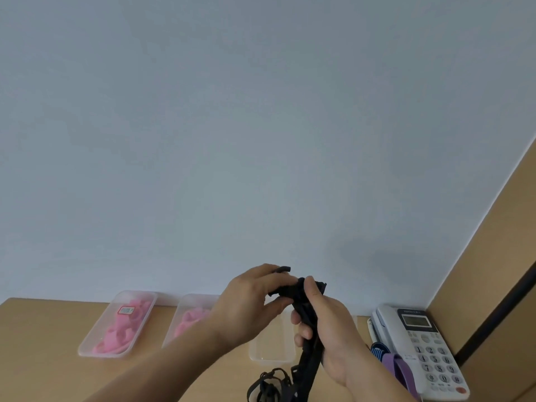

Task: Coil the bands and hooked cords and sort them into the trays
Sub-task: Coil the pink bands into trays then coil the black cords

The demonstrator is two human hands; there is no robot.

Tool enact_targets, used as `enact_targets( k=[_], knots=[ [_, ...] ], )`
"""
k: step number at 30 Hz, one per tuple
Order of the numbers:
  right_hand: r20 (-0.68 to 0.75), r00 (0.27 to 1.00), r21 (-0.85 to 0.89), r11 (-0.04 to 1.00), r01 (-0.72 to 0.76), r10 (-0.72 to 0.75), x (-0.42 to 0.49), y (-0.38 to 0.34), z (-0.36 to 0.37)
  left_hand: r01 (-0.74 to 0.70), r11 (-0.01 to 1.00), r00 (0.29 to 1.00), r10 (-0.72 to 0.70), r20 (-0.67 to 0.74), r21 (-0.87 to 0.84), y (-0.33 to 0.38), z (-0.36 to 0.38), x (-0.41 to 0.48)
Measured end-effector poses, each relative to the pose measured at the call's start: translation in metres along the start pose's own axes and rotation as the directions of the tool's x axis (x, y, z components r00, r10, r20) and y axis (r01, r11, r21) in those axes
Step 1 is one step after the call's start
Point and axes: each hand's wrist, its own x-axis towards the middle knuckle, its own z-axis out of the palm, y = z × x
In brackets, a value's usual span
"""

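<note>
Both hands are raised above the desk (43,358), left of the phone (420,343), and share one black cord (309,361). The left hand (249,309) curls its fingers round the cord's bunched upper end, where a curved black tip, possibly a hook (284,268), pokes out past the fingertips; it is too blurred to be sure. The right hand (327,329), nearer the phone, grips the cord lower down with the thumb pointing up along it. From that fist the cord hangs down into a loose black tangle (269,384) on the desk.

Three clear trays lie in a row left of the phone. The nearest tray (272,352), partly behind the hands, shows no contents. The next tray (191,303) holds pink bands (188,323). The farthest tray (145,297) holds more pink bands (121,335).

A purple band (400,367) and a blue striped band (380,349) lie against the phone's left edge.
</note>
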Motion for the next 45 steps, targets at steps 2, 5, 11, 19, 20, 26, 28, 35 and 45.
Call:
enact_targets(
  k=[2,5,11,19,20,26,28,35,45],
  knots=[
    [-0.013,1.000,0.077,0.997,0.015,-0.014,0.000,0.002,0.000,-0.106,0.987,0.992,0.114,-0.061,0.119,0.000,0.004,-0.002],
    [0.013,0.995,0.084,0.992,0.099,-0.100,-0.003,-0.003,-0.005,-0.045,0.995,0.999,0.042,-0.025,-0.086,0.003,0.003,-0.005],
    [0.035,0.975,0.060,0.975,0.215,-0.217,-0.003,-0.014,-0.012,0.243,0.671,0.962,-0.259,0.085,-0.700,0.016,-0.005,0.003],
    [0.092,0.961,0.005,0.965,0.261,-0.260,-0.001,-0.013,-0.019,0.687,0.296,0.713,-0.448,0.539,-0.663,0.013,-0.015,0.020],
    [0.112,0.957,-0.018,0.962,0.271,-0.268,-0.001,-0.011,-0.018,0.774,0.266,0.631,-0.397,0.666,-0.575,0.012,-0.017,0.021],
    [0.099,0.963,-0.091,0.962,0.259,-0.250,-0.005,-0.003,-0.019,0.773,0.063,0.624,-0.249,0.740,-0.631,0.008,-0.018,0.011],
    [0.020,0.983,-0.127,0.974,0.186,-0.185,-0.005,0.002,-0.018,0.734,0.161,0.668,-0.351,0.657,-0.660,0.009,-0.013,0.007],
    [-0.035,0.999,-0.119,0.992,0.026,-0.031,-0.010,0.013,-0.009,0.556,0.741,0.830,-0.467,0.306,-0.377,0.007,0.001,-0.010],
    [0.022,0.999,-0.014,0.999,-0.037,0.037,-0.009,0.015,-0.015,-0.154,0.961,0.987,0.141,0.073,0.229,-0.008,0.010,-0.033]
  ],
)
